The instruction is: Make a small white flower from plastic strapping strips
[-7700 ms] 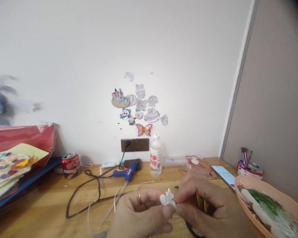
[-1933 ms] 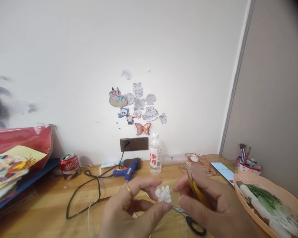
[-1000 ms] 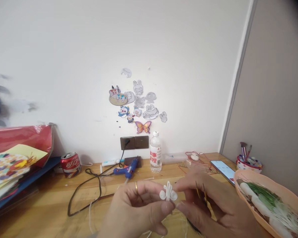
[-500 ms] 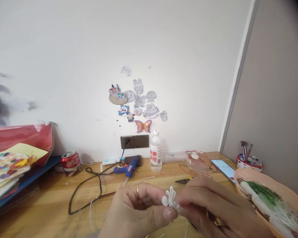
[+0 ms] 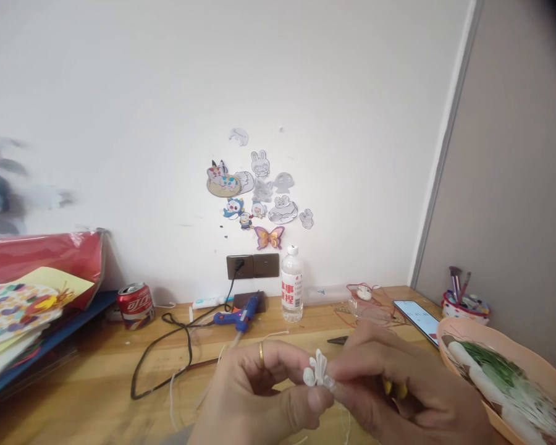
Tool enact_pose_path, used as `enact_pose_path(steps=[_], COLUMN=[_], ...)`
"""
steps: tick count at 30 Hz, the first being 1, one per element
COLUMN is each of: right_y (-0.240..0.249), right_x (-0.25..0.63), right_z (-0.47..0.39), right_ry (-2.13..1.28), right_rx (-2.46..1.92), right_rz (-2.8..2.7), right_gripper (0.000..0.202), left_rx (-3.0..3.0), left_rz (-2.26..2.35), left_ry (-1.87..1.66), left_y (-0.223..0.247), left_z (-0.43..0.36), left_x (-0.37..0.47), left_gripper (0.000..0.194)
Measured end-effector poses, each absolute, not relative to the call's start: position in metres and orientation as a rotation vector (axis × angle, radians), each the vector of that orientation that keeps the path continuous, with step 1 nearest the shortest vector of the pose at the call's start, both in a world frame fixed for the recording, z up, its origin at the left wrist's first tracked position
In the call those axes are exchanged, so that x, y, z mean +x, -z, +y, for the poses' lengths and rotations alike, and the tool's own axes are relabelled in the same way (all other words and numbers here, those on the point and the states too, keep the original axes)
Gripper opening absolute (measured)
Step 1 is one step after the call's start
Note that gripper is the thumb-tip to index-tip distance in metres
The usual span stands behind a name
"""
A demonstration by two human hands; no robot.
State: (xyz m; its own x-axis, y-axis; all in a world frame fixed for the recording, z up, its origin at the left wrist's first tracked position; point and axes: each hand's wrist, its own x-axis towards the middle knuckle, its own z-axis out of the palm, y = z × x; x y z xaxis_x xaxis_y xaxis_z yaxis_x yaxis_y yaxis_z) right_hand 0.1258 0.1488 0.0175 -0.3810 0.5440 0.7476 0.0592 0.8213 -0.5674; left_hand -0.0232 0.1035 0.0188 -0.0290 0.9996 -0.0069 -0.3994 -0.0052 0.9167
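A small white cord ornament (image 5: 320,369) with rolled spiral coils and upright loops is pinched between my two hands. My left hand (image 5: 264,395), a gold ring on one finger, has thumb and forefinger closed on its left and lower side. From the right, the fingertips of my right hand (image 5: 393,383) close on the ornament's other edge and cover part of it. A dark pointed tool tip (image 5: 337,340) shows behind the right hand. Yellow bits (image 5: 393,388) are visible between those fingers; whether they belong to that tool I cannot tell.
A blue glue gun (image 5: 241,316) with a black cable lies behind my left hand. Further back stand a water bottle (image 5: 291,284) and a red can (image 5: 136,306). To the right are a phone (image 5: 416,320) and a peach tray (image 5: 537,355) of white and green strands. Papers (image 5: 23,309) are stacked left.
My right-hand fingers have shifted slightly, showing more yellow between them. The ornament has turned a little in my grip. The whole view has moved slightly.
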Motion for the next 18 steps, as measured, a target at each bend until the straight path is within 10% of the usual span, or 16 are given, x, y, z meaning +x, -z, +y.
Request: enact_pose_path(steps=[18], right_y=[-0.019], right_x=[0.133], right_z=[0.159], right_ry=[-1.394], right_rx=[-0.665], right_rz=[-1.918], right_gripper=[0.024], left_rx=[0.877], left_rz=[0.851], left_ry=[-1.382], left_y=[-0.019], left_z=[0.109], left_x=[-0.021], left_gripper=[0.018])
